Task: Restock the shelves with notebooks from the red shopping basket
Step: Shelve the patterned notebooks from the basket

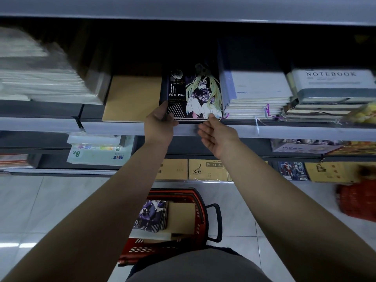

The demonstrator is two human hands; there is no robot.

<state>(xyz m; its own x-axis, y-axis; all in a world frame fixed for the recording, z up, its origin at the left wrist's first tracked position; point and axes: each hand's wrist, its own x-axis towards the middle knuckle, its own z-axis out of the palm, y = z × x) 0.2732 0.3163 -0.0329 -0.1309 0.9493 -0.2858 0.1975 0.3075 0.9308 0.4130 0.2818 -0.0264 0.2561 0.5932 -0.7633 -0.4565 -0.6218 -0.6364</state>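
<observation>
At nine o'clock on the middle grey metal shelf, a blurred stack of clear-wrapped white paper pads fills the left bay. Just right of it lies a plain tan kraft-cover notebook, flat and touching the next item along. Your left hand grips the near left corner of the black illustrated notebook, thumb on the cover beside the words "FOR YOU", fingers curled under the edge. That notebook, showing a long-haired cartoon figure, lies flat at twelve o'clock on the same shelf, between the tan cover and a pile of pale lavender ribbon-marked notebooks. Your right hand is open, palm turned inward and fingers relaxed, its fingertips at the notebook's near right corner; whether they touch it is unclear. At two o'clock sits a stack of grey-and-white hardcover books printed "NOTEBOOK". Down at six o'clock, between your forearms, the red plastic shopping basket with black handles stands on the white tiled floor, holding more dark illustrated notebooks beside brown-covered ones.
</observation>
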